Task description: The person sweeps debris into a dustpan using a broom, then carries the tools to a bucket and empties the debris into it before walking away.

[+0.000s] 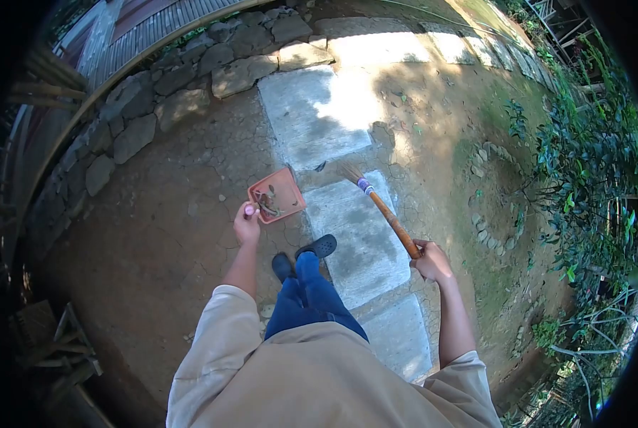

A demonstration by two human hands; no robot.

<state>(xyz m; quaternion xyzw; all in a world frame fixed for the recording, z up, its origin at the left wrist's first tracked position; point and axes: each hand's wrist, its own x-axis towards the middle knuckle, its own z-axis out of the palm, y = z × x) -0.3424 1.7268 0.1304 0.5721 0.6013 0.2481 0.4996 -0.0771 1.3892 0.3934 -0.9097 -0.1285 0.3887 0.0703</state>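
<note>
Beside grey concrete slabs (358,246), our left grip (247,222) clamps an orange-red plastic dustpan (287,191), face-up presumably to retain leafy litter (265,202), our right grip (430,260) a brown wooden-handled broom (394,220).

Salmon-pink dustpan (289,189), orange-brown broom handle (396,224), purple-and-white binding (364,186), mottled grey slabs (361,246), blue trousers (309,296)

The left arm (242,267) reaches forward, its hand (246,228) curled into a closed grip. The right arm (456,321) extends forward and out to the side, wrist bent inward, the right hand (432,262) also gripping, slightly nearer the torso (319,378). Both hands are well apart; the right foot (319,246) turns outward.
</note>
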